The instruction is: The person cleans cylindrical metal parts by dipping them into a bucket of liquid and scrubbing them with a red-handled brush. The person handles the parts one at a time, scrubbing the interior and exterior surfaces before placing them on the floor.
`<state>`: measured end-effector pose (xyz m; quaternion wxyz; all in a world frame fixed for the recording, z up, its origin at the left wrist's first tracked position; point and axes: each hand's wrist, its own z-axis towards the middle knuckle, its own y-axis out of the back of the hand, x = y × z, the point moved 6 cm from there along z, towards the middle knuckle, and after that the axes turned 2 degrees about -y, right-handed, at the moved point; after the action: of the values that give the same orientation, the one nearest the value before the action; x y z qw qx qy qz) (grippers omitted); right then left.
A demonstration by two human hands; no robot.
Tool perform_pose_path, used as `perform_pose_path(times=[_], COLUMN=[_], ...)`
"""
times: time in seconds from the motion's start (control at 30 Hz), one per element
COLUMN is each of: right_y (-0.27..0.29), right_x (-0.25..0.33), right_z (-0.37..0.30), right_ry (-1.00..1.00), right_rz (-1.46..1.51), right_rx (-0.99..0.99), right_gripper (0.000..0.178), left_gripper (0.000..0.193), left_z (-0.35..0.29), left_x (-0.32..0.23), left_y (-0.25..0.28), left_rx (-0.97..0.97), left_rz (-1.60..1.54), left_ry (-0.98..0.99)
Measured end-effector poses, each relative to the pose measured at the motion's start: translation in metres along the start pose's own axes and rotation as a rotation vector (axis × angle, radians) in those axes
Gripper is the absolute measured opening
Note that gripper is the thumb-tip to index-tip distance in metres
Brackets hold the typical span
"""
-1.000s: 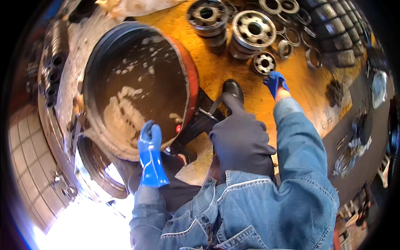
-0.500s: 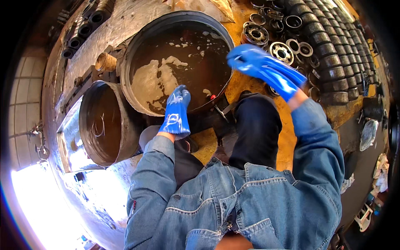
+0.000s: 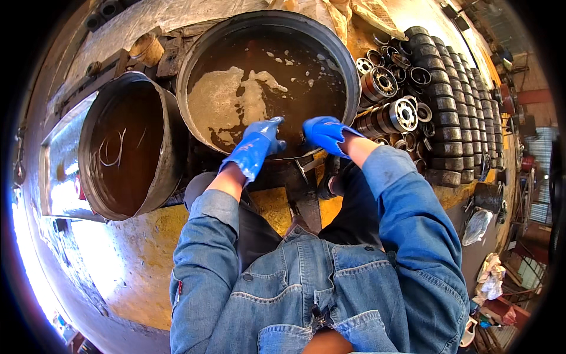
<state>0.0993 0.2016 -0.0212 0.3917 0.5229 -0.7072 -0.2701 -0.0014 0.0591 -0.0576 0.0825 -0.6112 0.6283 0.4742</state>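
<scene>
Both of my hands wear wet blue rubber gloves and are at the near rim of a large round metal tub (image 3: 352,88). Brown liquid (image 3: 259,56) with patches of pale foam (image 3: 215,94) fills the tub. My left hand (image 3: 259,144) is over the near side, its thumb apart from the fingers and nothing visible between them. Just right of it, my right hand (image 3: 327,135) is closed, with the fingers curled inward. Its fingertips are hidden, and I cannot make out what they hold, if anything. A metal handle (image 3: 305,170) juts out below the rim.
On the left stands a tilted drum (image 3: 171,141) of brown liquid with a thin pale loop (image 3: 111,148) in it. Metal bearing rings (image 3: 404,115) crowd the tub's right side, beside stacked rows of dark cylindrical parts (image 3: 445,118). A rusty can (image 3: 147,49) is at the upper left.
My right hand has swung left from above the bearing rings to the near tub rim, beside my left hand. The left hand has turned, its fingers now pointing right. The whole view has shifted.
</scene>
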Motion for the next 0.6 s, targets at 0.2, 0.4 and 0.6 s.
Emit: perform_pose_path(times=[0.2, 0.4, 0.6], right_y=[0.076, 0.099, 0.042], right_x=[0.024, 0.019, -0.005], right_z=[-0.015, -0.037, -0.001], right_ry=[-0.028, -0.03, 0.04], right_rz=[-0.039, 0.181, 1.026], right_rx=[-0.08, -0.287, -0.183], right_gripper=[0.024, 0.025, 0.041], left_gripper=[0.088, 0.043, 0.027], left_z=[-0.007, -0.006, 0.022], left_x=[-0.013, -0.025, -0.022], left_y=[-0.001, -0.004, -0.01], left_rx=[-0.087, 0.002, 0.09], left_rz=[0.486, 0.148, -0.014], left_ry=[-0.302, -0.554, -0.178])
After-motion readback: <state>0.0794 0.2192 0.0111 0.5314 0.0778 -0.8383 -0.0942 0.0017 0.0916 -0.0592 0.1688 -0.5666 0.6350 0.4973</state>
